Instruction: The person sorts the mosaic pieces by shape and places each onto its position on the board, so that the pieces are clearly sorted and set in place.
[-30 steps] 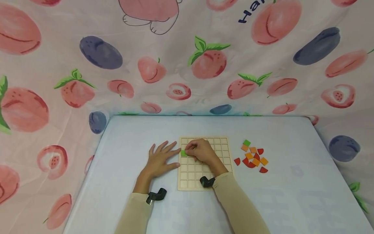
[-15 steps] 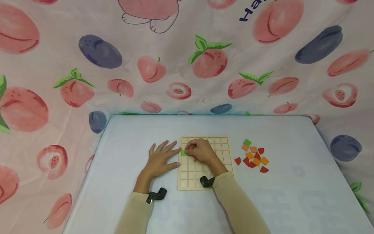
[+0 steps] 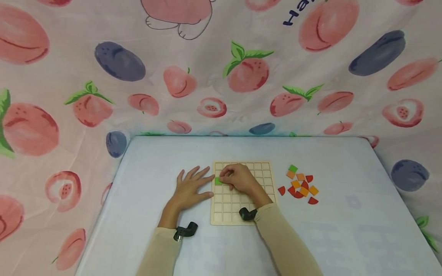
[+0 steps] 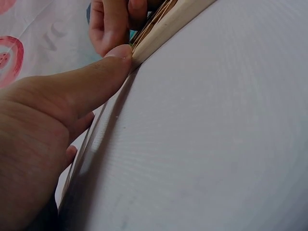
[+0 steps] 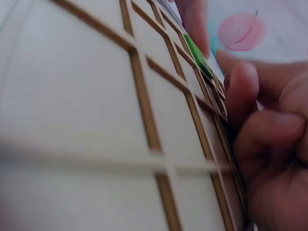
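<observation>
A pale wooden grid board (image 3: 235,220) lies flat on the table. One green square tile (image 3: 217,181) is at a cell by its left edge; in the right wrist view the tile (image 5: 198,55) appears in or on the grid. My right hand (image 3: 239,180) pinches at the tile's right side with thumb and index finger, the other fingers curled; the fingertips partly hide the contact. My left hand (image 3: 188,189) rests on the table with fingers spread, thumb and index fingertip at the board's left edge. In the left wrist view the left thumb (image 4: 91,86) meets that edge.
Right of the board lies a loose group of small pieces: a green square (image 3: 293,168), several orange squares (image 3: 314,190) and several red rounded pieces (image 3: 313,201). The white table (image 3: 165,149) meets a fruit-print cloth (image 3: 193,57) at the back.
Both hands keep nearly the same place and pose. The right wrist has shifted very slightly to the right; the green tile stays by the board's left edge.
</observation>
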Demonstrator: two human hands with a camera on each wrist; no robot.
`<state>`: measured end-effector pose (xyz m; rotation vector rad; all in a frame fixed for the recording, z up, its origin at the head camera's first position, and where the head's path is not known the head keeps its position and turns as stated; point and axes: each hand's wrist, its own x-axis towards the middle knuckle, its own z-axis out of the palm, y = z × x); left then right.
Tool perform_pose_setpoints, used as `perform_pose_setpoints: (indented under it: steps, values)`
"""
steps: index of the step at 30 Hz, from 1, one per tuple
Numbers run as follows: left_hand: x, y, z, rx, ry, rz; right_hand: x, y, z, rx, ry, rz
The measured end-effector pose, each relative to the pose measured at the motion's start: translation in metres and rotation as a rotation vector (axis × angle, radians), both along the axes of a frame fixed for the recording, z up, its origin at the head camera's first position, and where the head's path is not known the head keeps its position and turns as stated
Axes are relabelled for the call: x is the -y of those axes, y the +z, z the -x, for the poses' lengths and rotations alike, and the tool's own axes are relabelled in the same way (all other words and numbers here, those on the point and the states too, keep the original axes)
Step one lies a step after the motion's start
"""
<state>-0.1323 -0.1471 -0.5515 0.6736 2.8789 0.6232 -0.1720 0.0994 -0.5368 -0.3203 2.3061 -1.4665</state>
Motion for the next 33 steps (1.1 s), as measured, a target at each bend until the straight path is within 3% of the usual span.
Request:
perform_pose_setpoints:
  steps: [5, 9, 16, 23, 29, 33]
  values:
    - [0.000, -0.001, -0.001, -0.001, 0.010, -0.002, -0.019, 0.003, -0.002, 0.117, -0.039, 0.163]
    - [0.000, 0.000, -0.001, -0.007, 0.017, -0.004, -0.043, 0.010, -0.003, 0.143, -0.083, 0.194]
    - [-0.003, 0.002, 0.000, -0.003, 0.010, -0.017, -0.094, 0.028, 0.003, 0.033, -0.116, 0.043]
    - [-0.003, 0.000, 0.000, -0.008, 0.008, -0.021, -0.136, 0.039, 0.004, 0.040, -0.165, -0.005]
    - [-0.004, 0.000, -0.001, 0.004, 0.005, -0.016, -0.165, 0.039, 0.004, 0.032, -0.244, -0.114]
    - [-0.004, 0.001, -0.001, -0.003, 0.009, -0.013, -0.181, 0.040, 0.004, -0.025, -0.272, -0.243]
